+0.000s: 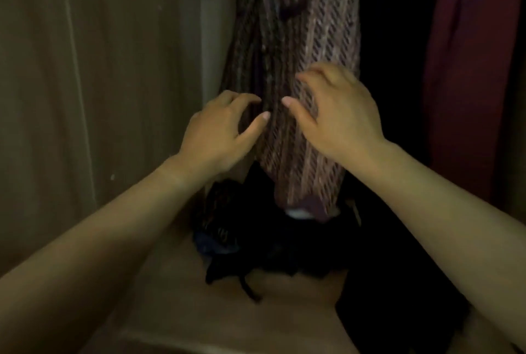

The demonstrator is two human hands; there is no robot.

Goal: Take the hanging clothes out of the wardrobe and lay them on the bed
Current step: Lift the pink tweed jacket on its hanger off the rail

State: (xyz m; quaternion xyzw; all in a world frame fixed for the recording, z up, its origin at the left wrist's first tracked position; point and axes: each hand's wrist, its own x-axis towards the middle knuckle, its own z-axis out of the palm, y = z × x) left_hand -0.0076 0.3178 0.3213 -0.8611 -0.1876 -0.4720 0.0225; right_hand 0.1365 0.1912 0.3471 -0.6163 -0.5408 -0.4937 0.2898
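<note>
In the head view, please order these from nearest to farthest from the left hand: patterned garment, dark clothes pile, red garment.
1. patterned garment: right beside the left hand.
2. dark clothes pile: below it.
3. red garment: far right.

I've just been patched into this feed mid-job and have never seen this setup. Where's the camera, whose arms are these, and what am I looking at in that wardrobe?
There is no machine here. A person works with bare hands, and the single camera sits on their head, looking forward and down, so the two forearms coming in from the bottom are their own. The left hand and right hand are both up against a hanging brown patterned garment, with the fingers curled at its fabric. Whether they already grip it, I cannot tell. Further right hangs a dark red garment. On the wardrobe floor lies a heap of dark clothes. The side wall stands at the left.
</note>
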